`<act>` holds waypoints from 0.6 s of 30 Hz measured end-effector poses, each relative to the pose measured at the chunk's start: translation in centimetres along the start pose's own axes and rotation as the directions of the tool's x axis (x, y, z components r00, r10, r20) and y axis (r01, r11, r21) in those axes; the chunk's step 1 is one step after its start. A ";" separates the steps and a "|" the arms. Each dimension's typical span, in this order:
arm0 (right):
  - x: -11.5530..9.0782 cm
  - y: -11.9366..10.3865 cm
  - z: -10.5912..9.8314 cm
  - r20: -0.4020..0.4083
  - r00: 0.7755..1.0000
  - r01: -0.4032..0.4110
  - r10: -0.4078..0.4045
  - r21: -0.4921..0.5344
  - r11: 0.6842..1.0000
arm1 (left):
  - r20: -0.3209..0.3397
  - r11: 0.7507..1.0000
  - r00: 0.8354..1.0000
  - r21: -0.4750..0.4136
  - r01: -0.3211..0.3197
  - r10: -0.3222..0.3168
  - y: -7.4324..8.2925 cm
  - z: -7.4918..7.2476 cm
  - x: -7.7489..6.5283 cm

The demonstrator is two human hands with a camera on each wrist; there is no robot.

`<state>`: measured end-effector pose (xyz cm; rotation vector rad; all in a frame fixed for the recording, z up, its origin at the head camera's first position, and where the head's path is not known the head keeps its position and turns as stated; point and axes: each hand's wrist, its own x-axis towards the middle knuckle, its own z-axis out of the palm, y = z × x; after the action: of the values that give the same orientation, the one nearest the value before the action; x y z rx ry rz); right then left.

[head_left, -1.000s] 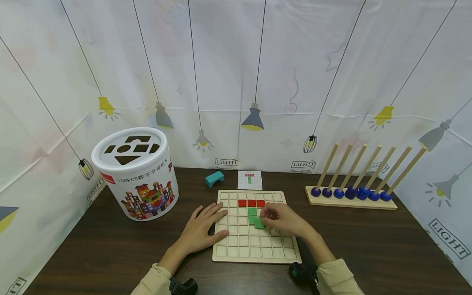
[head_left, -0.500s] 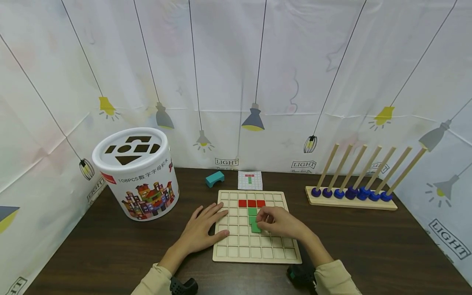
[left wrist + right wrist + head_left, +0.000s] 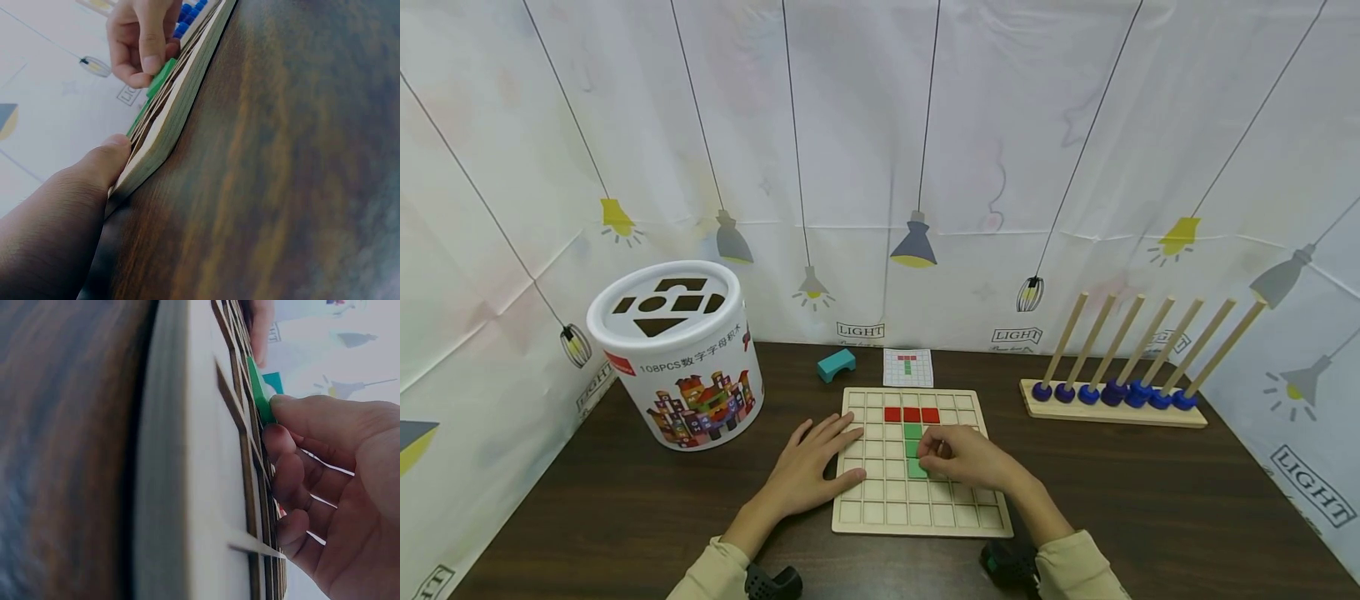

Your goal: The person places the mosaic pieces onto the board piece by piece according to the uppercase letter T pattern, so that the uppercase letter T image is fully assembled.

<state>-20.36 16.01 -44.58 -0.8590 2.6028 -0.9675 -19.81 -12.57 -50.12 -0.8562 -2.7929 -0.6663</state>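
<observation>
A pale wooden grid board point(image 3: 925, 514) lies on the dark table. Three red square tiles point(image 3: 912, 415) sit side by side in one row of its cells, with two green tiles point(image 3: 913, 431) in a column below the middle one. My right hand point(image 3: 968, 457) pinches another green tile point(image 3: 917, 469) by its edge, at the cell under that column. In the right wrist view this tile point(image 3: 259, 394) stands slightly tilted against the grid, between thumb and index finger. Spread fingers of my left hand point(image 3: 808, 468) rest on the board's left edge.
Behind the board lies a small card point(image 3: 891, 377) printed with a red and green T pattern on a grid. Beside it is a teal arch block point(image 3: 837, 364). A white bucket point(image 3: 677, 387) stands left; a peg rack point(image 3: 1041, 407) with blue beads stands right.
My right hand has moved slightly left and toward me with the green tile, which has come down from over the column's side to the cell below it. My left hand stays still.
</observation>
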 end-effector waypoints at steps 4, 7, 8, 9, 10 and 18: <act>0.0 -0.2 0.2 -0.010 1.000 0.001 -0.001 -0.026 1.000 | 0.003 1.000 1.000 -0.001 0.001 -0.001 0.0 0.0 0.0; 0.0 -0.2 0.3 -0.015 1.000 0.006 -0.006 -0.033 0.999 | 0.003 1.000 1.000 0.004 0.001 -0.001 0.0 0.0 0.0; 0.0 -0.3 0.3 -0.015 1.000 0.007 -0.007 -0.034 0.999 | 0.003 1.000 1.000 0.007 0.000 0.000 0.0 0.0 0.1; 0.0 -0.2 0.3 -0.017 1.000 0.009 -0.009 -0.034 0.999 | 0.002 1.000 1.000 0.008 0.000 0.000 0.0 0.0 0.1; 0.0 -0.2 0.3 -0.016 1.000 0.011 -0.011 -0.032 0.999 | 0.002 1.000 1.000 0.008 -0.001 0.001 0.0 0.0 0.1; 0.2 -0.1 0.4 -0.013 1.000 0.019 -0.019 -0.018 1.000 | -0.004 1.000 1.000 0.002 -0.007 0.007 0.0 0.0 0.0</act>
<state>-20.33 15.61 -44.84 -0.8861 2.6231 -0.9590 -19.81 -12.59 -50.13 -0.8625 -2.7850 -0.6640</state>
